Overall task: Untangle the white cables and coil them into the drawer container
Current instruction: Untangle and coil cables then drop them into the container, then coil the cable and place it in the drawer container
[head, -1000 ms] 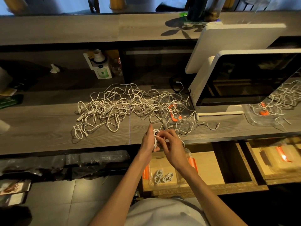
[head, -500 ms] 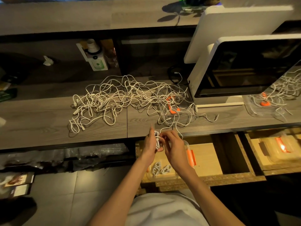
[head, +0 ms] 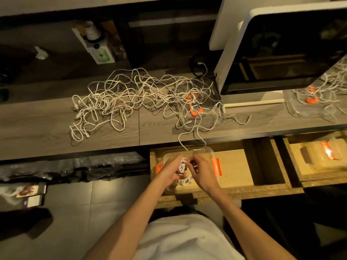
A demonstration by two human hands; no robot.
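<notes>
A big tangle of white cables (head: pixel 131 98) lies spread over the wooden counter. Just below its front edge, an open drawer (head: pixel 236 169) holds a clear plastic container (head: pixel 215 156) with orange clips. My left hand (head: pixel 170 172) grips a small coiled white cable (head: pixel 181 166) above that container. My right hand (head: pixel 201 170) pinches the same coil from the right side. Coiled cables (head: pixel 185 182) lie inside the container beneath my hands, partly hidden. One loose cable end (head: pixel 199 136) trails from the tangle over the counter edge toward the container.
A white-framed monitor (head: pixel 281 53) stands at the right on the counter (head: pixel 37 128), with an orange-clipped lid (head: pixel 195 104) under the tangle beside it. A second clear container with cables (head: pixel 315 98) sits far right. Another open drawer (head: pixel 319 156) is at the right.
Both hands have come down from the counter edge with the coiled cable to just above the container in the drawer. The view has tilted downward.
</notes>
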